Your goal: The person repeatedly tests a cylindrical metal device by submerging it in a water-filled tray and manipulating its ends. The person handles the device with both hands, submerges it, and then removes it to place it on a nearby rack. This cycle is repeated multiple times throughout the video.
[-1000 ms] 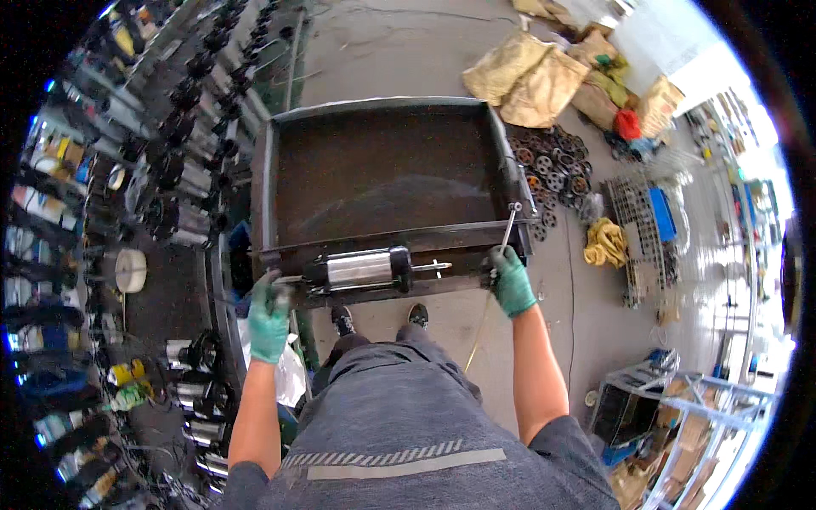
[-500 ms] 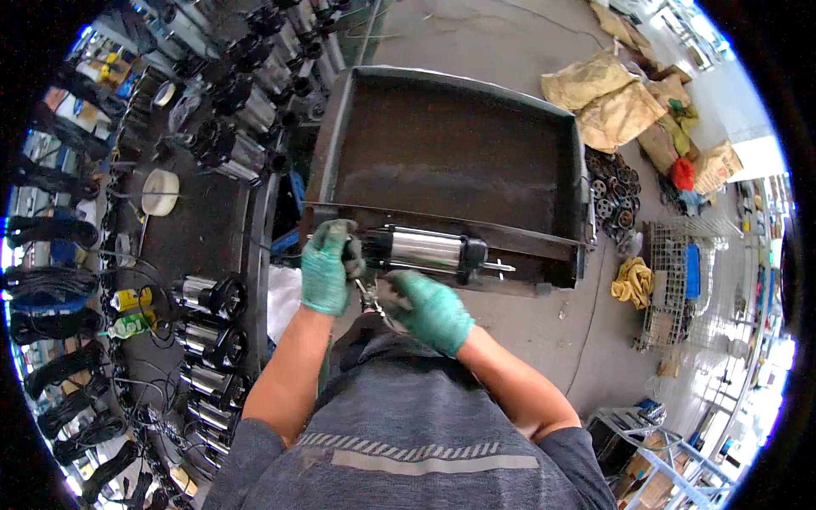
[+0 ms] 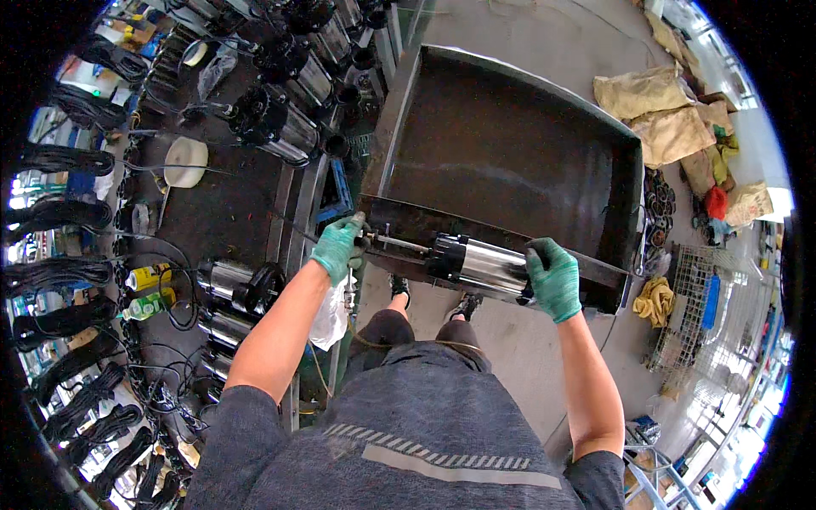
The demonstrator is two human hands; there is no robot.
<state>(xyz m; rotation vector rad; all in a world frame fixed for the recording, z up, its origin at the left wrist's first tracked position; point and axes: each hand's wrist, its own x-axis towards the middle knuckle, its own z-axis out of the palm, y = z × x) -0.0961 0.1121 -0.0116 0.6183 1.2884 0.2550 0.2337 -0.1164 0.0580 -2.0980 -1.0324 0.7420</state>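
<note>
A cylindrical motor [image 3: 489,265], silver in the middle with black ends, lies across the near edge of a dark metal tray [image 3: 501,222]. My right hand [image 3: 554,279], in a green glove, is closed over its right end. A thin metal shaft [image 3: 401,245] sticks out of the motor's left end. My left hand [image 3: 338,245], gloved alike, has its fingers closed at the free end of this shaft; the fingers partly hide the tip. White plastic [image 3: 331,319] hangs below my left wrist.
On the left bench stand more silver-and-black motors [image 3: 229,285], a yellow bottle [image 3: 149,276], a green bottle [image 3: 149,304] and a white round container [image 3: 185,161]. Brown sacks [image 3: 671,132] and a wire basket [image 3: 693,297] are on the floor at right. Cable coils [image 3: 59,276] line the far left.
The shaft pointed right before and points left now. My right hand has moved from below the motor to its right end. My hands are wider apart, and the view has shifted.
</note>
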